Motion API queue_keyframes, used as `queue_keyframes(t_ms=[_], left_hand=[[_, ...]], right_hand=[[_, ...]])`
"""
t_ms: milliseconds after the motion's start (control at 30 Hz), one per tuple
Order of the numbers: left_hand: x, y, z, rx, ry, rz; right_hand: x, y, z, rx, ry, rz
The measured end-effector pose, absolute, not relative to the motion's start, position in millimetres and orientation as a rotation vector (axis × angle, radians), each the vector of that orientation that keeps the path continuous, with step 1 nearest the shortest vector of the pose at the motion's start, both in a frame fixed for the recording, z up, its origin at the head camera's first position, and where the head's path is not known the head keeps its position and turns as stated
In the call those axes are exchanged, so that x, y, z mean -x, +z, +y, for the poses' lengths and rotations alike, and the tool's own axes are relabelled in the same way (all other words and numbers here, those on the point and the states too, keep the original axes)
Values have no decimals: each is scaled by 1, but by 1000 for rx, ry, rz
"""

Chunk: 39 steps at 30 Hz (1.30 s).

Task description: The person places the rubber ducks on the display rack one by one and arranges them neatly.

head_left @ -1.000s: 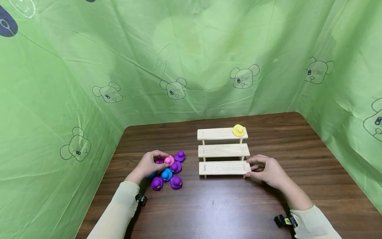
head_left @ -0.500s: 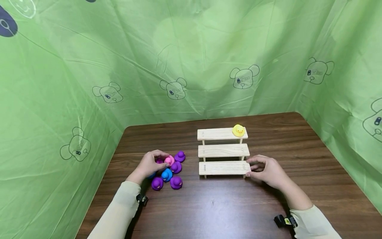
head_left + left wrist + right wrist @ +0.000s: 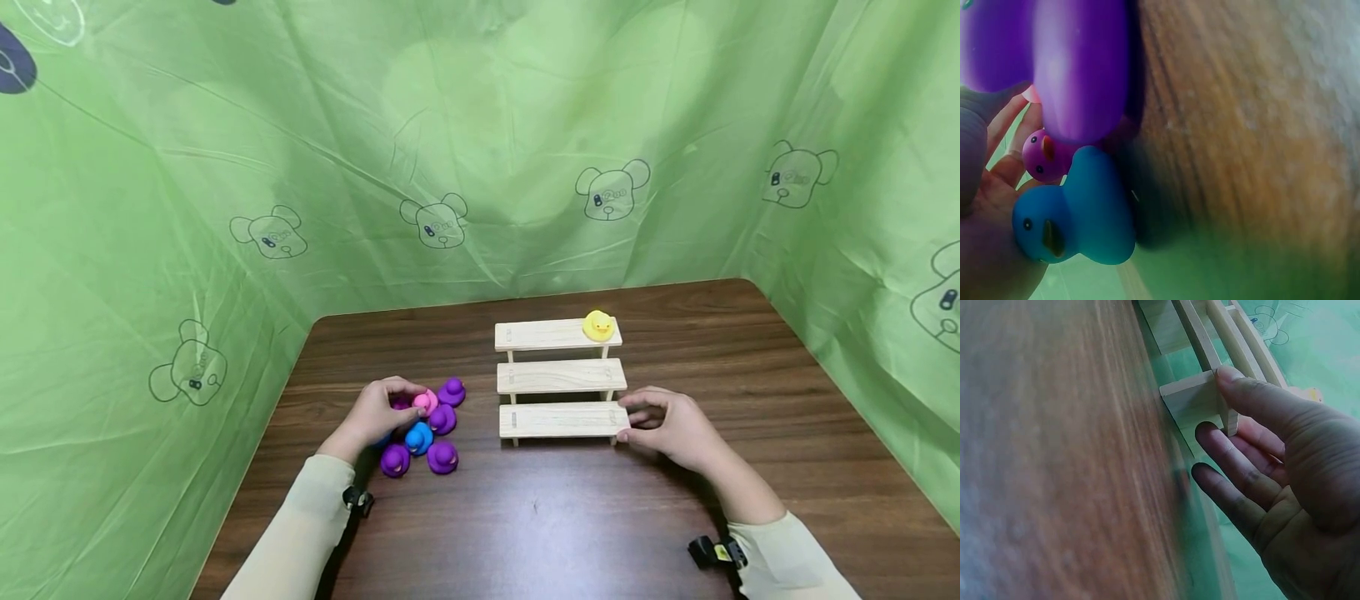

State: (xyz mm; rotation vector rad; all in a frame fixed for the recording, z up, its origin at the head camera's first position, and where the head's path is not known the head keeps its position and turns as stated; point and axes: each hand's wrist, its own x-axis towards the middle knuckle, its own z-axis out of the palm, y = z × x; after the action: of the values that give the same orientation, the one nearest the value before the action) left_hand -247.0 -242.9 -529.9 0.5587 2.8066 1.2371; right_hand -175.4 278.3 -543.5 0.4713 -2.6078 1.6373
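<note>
My left hand (image 3: 372,414) pinches a pink rubber duck (image 3: 425,403) between thumb and fingers, among other ducks on the table. A magenta duck (image 3: 1047,156) and a blue duck (image 3: 1104,215) sit beneath that palm; a large purple duck (image 3: 1085,75) hides most of the pink one in the left wrist view. At the right end of a three-tier wooden shelf (image 3: 562,421), my right hand (image 3: 678,429) grips the lowest board with thumb in front and fingertips behind. On the top tier's right end stands a yellow duck (image 3: 598,326).
Several purple ducks (image 3: 442,457) and another blue duck (image 3: 418,438) lie close round the left hand. The dark wood table (image 3: 525,525) is bounded behind and at both sides by green sheeting (image 3: 517,150) with bear outlines.
</note>
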Motion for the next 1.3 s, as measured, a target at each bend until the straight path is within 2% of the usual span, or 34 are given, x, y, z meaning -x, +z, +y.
queue_keyframes(t_ms=[567, 1300], left_hand=[[247, -529, -244, -481, 1361, 2803], [251, -517, -236, -570, 1488, 2784]], right_hand=[[177, -545, 279, -468, 1634, -2619], [176, -544, 279, -423, 1624, -2643]])
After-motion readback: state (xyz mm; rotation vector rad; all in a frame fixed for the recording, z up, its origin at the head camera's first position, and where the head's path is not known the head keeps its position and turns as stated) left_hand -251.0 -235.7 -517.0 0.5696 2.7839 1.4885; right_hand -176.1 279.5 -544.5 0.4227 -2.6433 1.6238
